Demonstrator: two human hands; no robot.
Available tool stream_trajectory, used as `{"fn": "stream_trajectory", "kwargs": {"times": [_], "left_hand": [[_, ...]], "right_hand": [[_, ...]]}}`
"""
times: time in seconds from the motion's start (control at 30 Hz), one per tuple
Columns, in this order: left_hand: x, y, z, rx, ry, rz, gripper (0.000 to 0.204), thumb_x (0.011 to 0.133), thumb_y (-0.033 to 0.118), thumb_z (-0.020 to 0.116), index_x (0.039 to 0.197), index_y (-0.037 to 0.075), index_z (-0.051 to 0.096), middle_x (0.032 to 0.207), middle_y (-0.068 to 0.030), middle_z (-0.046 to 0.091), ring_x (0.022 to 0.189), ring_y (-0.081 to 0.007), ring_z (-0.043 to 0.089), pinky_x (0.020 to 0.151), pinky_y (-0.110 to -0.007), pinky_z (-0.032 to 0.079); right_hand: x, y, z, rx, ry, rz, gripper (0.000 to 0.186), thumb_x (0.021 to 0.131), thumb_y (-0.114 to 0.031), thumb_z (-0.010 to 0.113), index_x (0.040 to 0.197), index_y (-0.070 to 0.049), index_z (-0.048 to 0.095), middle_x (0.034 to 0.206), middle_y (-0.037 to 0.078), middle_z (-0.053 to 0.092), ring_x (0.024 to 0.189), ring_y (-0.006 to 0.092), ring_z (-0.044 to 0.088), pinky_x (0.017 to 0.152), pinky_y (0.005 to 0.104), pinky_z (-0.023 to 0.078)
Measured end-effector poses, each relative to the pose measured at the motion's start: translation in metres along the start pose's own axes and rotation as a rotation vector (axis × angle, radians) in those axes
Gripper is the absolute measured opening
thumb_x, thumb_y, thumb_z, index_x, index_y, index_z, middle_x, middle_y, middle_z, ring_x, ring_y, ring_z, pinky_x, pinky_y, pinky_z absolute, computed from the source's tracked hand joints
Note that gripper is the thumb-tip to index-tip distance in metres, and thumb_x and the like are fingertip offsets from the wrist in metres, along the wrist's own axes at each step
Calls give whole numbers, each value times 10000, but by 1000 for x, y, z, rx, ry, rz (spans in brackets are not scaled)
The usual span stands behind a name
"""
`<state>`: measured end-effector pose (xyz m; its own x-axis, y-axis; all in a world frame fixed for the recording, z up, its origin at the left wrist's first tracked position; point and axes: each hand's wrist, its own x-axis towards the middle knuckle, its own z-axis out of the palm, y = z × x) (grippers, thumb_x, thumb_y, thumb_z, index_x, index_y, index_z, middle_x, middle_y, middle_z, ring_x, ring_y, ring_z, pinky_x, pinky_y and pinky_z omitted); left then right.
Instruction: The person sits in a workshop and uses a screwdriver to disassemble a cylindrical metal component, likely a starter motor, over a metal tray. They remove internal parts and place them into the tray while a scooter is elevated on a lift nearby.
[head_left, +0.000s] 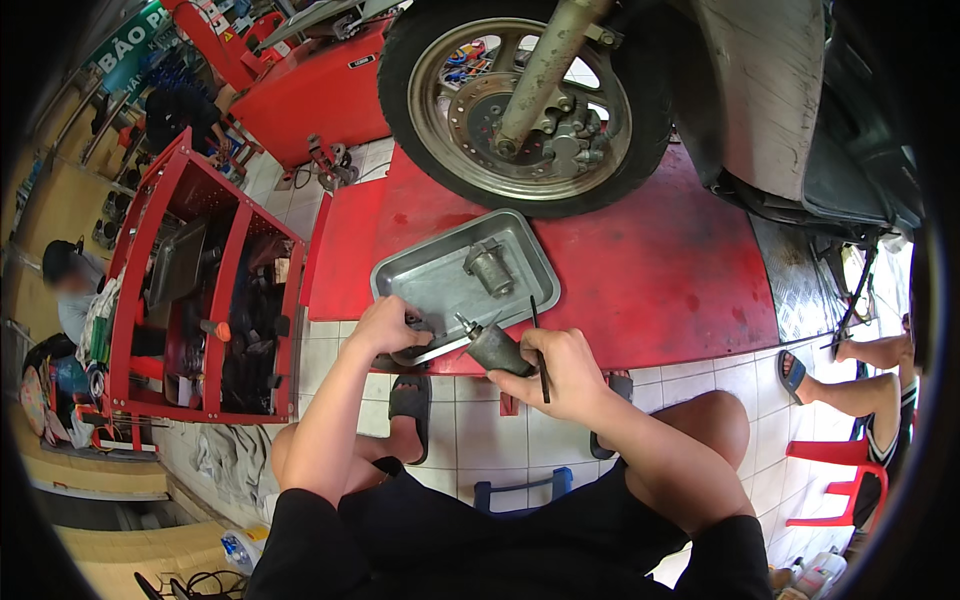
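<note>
Holding a grey metal part (pixel 500 350) and a thin black stick (pixel 536 318), the right hand (pixel 563 372) is by the tray (pixel 420 280). The left hand (pixel 385 325) is at the tray's corner; can't tell its grip.

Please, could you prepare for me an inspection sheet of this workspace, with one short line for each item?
Surface: red platform, marked with dark smears.
Job's things: tray on the platform, with a metal part inside; a cylinder with a protruding shaft, held off the platform.
Clutter: cart full of mixed items; grey cloth beside it.
Grips: right grip holds the cylinder and a thin dark rod; left grip is at the tray's near left corner, its hold unclear.
Cables: black loops, apparently cords, lower left.
Surroundings: wheel beyond the tray; blue stool; red chair; other people nearby.
</note>
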<state>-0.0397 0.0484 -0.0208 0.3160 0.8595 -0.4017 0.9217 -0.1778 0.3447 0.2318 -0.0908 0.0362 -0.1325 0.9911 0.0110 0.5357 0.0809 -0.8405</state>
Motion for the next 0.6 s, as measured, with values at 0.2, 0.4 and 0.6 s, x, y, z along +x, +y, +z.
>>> {"fn": "stream_trajectory", "kwargs": {"times": [0.2,0.4,0.6], "left_hand": [[15,5,4,68,221,-31,562,642,337,840,1091,24,713,1051,-176,709,987,-315,680,887,-390,532],[24,9,12,120,239,-83,612,643,399,830,1127,46,706,1023,-154,718,996,-299,675,873,-397,533],[29,-4,14,53,151,3,571,675,369,829,1079,-17,708,1008,-174,718,962,-292,689,856,-373,537]], "right_hand": [[7,7,8,0,34,-20,413,693,-282,819,661,25,544,536,176,532,513,366,595,498,392,464],[8,10,11,7,34,-19,436,686,-296,830,637,15,528,510,142,478,454,306,510,473,375,425],[7,10,11,27,50,-29,468,681,-317,835,621,8,504,493,131,427,419,290,456,453,365,399]]}}
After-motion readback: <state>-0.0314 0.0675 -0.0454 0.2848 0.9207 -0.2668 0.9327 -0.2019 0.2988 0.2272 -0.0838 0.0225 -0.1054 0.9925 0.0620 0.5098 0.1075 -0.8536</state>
